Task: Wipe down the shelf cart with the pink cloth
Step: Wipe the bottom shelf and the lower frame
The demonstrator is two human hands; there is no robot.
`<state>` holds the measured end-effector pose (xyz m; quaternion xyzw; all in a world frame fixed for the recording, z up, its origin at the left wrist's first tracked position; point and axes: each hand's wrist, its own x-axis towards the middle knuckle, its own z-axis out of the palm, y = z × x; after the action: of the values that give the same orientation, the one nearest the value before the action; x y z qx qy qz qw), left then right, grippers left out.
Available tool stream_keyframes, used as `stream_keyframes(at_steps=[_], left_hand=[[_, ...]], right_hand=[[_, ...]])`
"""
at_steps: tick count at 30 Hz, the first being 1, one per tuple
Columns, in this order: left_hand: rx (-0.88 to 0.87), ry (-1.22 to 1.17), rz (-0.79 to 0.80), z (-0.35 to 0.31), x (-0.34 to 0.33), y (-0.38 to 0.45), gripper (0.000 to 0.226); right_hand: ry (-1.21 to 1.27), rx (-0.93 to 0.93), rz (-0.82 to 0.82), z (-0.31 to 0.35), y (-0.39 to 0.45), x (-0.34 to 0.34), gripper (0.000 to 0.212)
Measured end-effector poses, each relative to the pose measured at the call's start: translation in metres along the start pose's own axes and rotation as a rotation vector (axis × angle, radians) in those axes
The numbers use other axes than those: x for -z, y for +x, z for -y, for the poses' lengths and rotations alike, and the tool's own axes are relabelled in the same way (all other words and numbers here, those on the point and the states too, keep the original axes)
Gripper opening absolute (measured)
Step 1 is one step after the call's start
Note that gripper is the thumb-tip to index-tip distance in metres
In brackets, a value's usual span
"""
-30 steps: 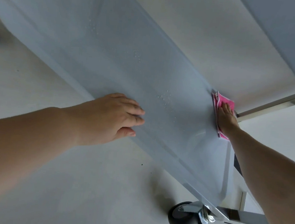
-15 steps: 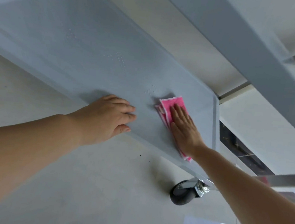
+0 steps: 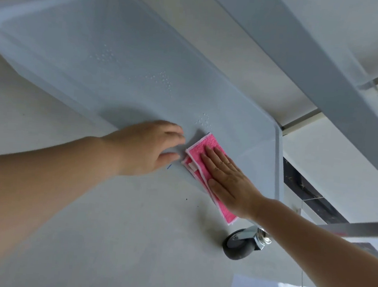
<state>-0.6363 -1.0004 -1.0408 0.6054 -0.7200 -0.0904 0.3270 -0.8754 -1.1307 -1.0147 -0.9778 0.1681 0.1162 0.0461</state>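
Lighting is bright, even and diffuse. The glossy floor [image 3: 129,241] reflects a bright window patch at near right. A soft shadow lies beneath the caster wheel [image 3: 240,246]. The left hand [image 3: 144,146] shows slight motion blur. Wide-angle distortion bends straight edges of the shelf tray [image 3: 277,165] toward the frame borders.

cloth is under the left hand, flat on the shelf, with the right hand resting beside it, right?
Not quite: the sides are swapped. In the head view the pink cloth lies flat on the shelf under the right hand, which presses it with straight fingers. The left hand rests beside it at the shelf's near edge.
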Motion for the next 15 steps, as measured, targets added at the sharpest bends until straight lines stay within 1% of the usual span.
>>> stream_keyframes(at_steps=[2, 5, 10, 13, 15], left_hand=[[-0.020, 0.123, -0.021, 0.011, 0.008, 0.001, 0.030], [0.001, 0.198, -0.028, 0.023, 0.010, 0.003, 0.032], [-0.038, 0.218, -0.034, 0.029, 0.002, 0.001, 0.032], [-0.024, 0.140, -0.018, 0.033, 0.006, 0.004, 0.030], [-0.052, 0.173, -0.021, 0.037, 0.016, 0.004, 0.033]], right_hand=[[-0.013, 0.010, 0.013, -0.004, 0.001, 0.001, 0.055], [-0.019, 0.025, 0.005, -0.011, 0.013, 0.002, 0.055], [-0.014, -0.002, -0.069, -0.031, 0.047, 0.006, 0.055], [0.019, -0.054, -0.139, -0.051, 0.064, 0.007, 0.053], [0.046, -0.117, -0.178, -0.070, 0.076, 0.008, 0.052]])
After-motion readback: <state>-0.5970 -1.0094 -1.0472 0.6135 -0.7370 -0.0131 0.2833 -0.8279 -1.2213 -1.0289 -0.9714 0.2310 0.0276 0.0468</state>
